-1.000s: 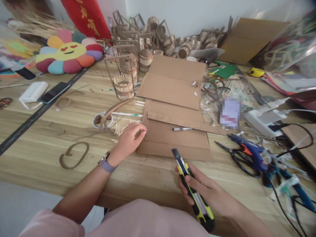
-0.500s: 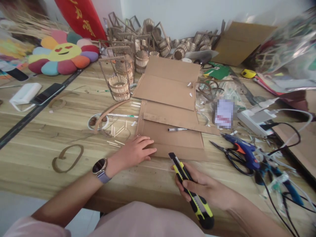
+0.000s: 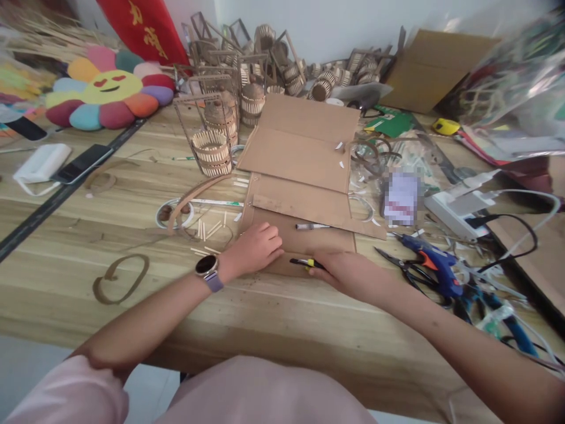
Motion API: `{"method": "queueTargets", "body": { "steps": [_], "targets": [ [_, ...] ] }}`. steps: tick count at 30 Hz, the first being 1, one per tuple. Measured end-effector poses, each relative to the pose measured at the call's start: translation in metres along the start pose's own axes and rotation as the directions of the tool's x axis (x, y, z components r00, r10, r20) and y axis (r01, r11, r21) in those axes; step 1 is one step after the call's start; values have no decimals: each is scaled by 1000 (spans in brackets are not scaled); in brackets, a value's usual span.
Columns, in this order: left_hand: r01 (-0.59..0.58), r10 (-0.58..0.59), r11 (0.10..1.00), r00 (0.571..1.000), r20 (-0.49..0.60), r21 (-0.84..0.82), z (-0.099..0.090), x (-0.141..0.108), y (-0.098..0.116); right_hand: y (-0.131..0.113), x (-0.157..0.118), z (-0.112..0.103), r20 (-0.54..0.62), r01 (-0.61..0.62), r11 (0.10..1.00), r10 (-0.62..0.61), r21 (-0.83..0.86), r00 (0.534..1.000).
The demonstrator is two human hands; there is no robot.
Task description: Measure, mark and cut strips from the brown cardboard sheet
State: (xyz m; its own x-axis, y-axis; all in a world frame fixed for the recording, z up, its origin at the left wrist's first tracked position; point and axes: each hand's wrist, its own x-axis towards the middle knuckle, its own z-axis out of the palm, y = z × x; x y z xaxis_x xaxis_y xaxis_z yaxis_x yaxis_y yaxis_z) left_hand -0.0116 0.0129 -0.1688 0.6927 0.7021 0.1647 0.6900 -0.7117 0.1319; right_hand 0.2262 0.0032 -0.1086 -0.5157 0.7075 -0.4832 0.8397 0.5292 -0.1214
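My right hand (image 3: 344, 272) is closed round a black and yellow utility knife (image 3: 311, 263). The knife points left, low over the near part of the cardboard (image 3: 304, 241), and most of its body is hidden under the hand. To its left my left hand (image 3: 258, 250), with a watch on its wrist, rests at the cardboard's near left edge. Its fingers are curled in, and I cannot make out what is in them. A pen (image 3: 312, 226) lies on the cardboard beyond both hands, below a narrow cardboard strip (image 3: 304, 211).
Scissors (image 3: 412, 274) and a blue glue gun (image 3: 435, 262) lie on the right, near a white power strip (image 3: 454, 209). Thin wooden sticks (image 3: 214, 228) and a tape roll (image 3: 175, 213) are at left. Several small slatted buckets (image 3: 212, 154) stand behind, with a phone (image 3: 401, 199) at right.
My right hand has moved up and turned over, bringing the knife from a raised tilt down to the cardboard. The left hand's spread fingers have curled in, and it has shifted slightly upward.
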Motion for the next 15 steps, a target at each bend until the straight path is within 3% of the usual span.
{"method": "queueTargets", "body": {
  "steps": [6,15],
  "targets": [
    [112,-110,994,991,-78,14,10,8,5,-5,11,-5,47,82,988,-76,-128,996],
    [78,-73,996,990,-121,34,14,3,6,-6,18,1,71,142,974,-132,-178,989]
  ]
}}
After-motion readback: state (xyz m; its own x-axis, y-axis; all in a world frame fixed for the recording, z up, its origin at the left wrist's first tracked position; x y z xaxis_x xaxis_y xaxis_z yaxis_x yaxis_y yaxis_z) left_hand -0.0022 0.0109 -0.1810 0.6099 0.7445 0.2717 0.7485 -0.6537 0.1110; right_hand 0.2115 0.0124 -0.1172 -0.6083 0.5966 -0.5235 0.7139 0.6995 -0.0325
